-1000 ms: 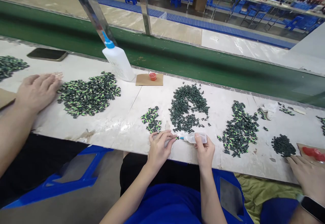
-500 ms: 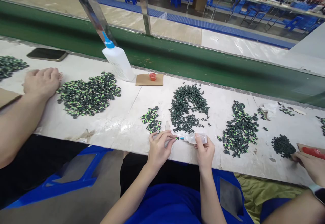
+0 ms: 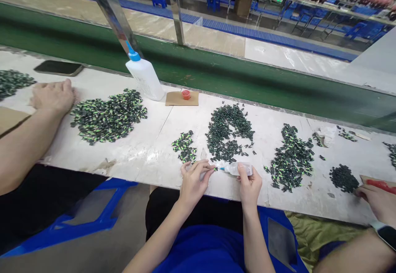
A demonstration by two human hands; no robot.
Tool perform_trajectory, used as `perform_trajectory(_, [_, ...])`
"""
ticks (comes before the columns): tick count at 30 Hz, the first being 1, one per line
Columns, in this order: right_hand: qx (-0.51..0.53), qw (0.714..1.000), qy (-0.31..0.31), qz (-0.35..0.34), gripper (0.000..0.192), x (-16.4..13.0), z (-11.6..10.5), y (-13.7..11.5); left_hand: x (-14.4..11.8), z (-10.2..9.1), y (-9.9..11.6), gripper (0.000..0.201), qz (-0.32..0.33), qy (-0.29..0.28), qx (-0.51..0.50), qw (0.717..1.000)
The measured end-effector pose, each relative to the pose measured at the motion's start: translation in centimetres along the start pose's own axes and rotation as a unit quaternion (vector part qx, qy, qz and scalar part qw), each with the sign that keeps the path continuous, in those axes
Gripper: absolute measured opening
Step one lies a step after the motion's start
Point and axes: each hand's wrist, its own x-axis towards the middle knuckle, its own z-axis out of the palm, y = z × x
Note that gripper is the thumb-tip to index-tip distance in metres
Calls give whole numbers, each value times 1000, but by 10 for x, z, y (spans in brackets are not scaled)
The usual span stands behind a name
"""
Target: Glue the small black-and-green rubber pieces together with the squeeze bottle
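Observation:
Between thumb and fingertips, my left hand (image 3: 194, 182) pinches a small black-and-green piece (image 3: 215, 169). My right hand (image 3: 250, 183) grips a small clear squeeze bottle (image 3: 239, 169), lying nearly level with its blue tip pointed left. A narrow gap shows between tip and piece. Just beyond my hands lies a heap of dark green, rod-like pieces (image 3: 230, 120). A smaller heap of black-and-green pieces (image 3: 185, 145) is beyond my left hand, and a larger mixed heap (image 3: 291, 157) lies right of my right hand.
A white bottle with a blue nozzle (image 3: 144, 77) stands near the back edge beside a cardboard piece (image 3: 173, 98) bearing a red cap (image 3: 186, 94). Co-workers' hands rest at far left (image 3: 54, 95) and far right (image 3: 375, 198). A phone (image 3: 58, 67) lies at back left.
Both my hands hold almost the same pose, with the bottle tip very slightly farther from the piece. At the left, the co-worker's hand has shifted slightly.

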Motion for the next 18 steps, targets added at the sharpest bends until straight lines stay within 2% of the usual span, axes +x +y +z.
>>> perform_trajectory(18, [-1, 1000, -16, -12, 39, 1, -1, 3, 0, 3, -2, 10, 3, 17, -20, 1000])
